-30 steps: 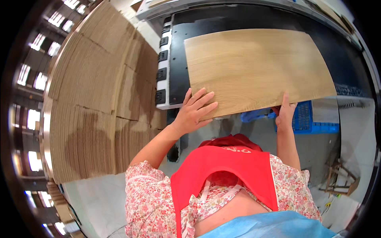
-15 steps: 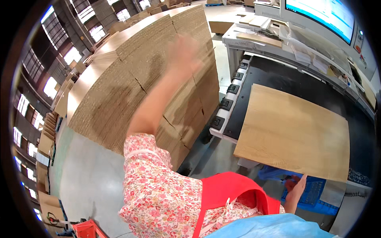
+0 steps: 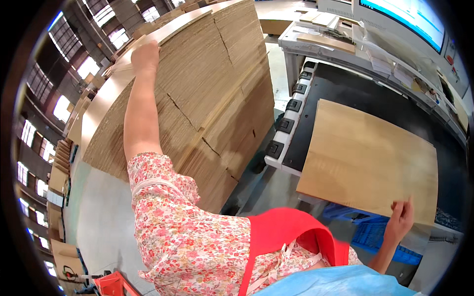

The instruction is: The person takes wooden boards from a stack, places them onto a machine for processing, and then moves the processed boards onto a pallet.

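A tall stack of pale brown boards [image 3: 217, 93] filled the upper left and centre of the frame, its layered cut edges facing the camera and dark patches spread over its side. At the right lay a black-topped machine table [image 3: 340, 81], with a row of black fittings [image 3: 285, 125] along its white side. The wood-grain board [image 3: 370, 163] rested flat on that table in the right half of the frame, its near edge reaching past the table's front rim. A red apron [image 3: 291, 224] over a flower-print shirt [image 3: 197, 237] took up the lower centre. In the upper right corner glowed a blue and white screen [image 3: 407, 19], and under the board's near edge, at the lower right, showed a blue crate [image 3: 368, 237].

The left hand [image 3: 145, 55] was at the stack's top edge in the upper left — fingers curled in, though whether they gripped a board I could not tell. The right hand [image 3: 400, 220] was at the wood-grain board's near edge, lower right — loosely half-open, one finger pointing up; whether it touched the board I could not tell
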The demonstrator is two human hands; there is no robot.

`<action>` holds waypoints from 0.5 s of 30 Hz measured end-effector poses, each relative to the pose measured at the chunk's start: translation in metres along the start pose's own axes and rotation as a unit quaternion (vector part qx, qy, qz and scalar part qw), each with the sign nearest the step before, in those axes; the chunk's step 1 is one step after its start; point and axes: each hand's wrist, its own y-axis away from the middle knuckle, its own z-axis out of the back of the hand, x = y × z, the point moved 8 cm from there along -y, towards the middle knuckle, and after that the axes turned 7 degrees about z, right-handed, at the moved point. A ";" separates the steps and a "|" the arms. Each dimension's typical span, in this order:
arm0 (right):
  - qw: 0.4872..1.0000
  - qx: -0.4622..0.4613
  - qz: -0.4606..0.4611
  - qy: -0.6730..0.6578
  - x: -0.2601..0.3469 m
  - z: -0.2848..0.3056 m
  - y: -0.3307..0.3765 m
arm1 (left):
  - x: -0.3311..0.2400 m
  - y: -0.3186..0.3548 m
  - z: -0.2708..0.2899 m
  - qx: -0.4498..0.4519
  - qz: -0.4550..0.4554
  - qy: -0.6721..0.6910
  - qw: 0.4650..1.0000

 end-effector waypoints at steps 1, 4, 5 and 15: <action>1.000 0.019 0.011 -0.016 0.011 -0.015 -0.012 | -0.002 0.007 0.008 -0.006 -0.008 -0.003 1.000; 0.980 0.139 0.080 -0.119 0.063 -0.089 -0.042 | -0.003 0.043 0.063 -0.084 -0.055 -0.031 0.994; 0.966 0.198 0.110 -0.121 0.091 -0.117 -0.051 | -0.010 0.059 0.088 -0.100 -0.065 -0.031 0.992; 0.680 0.374 -0.151 -0.612 0.323 -0.301 -0.046 | -0.031 0.162 0.255 -0.120 0.002 0.509 0.853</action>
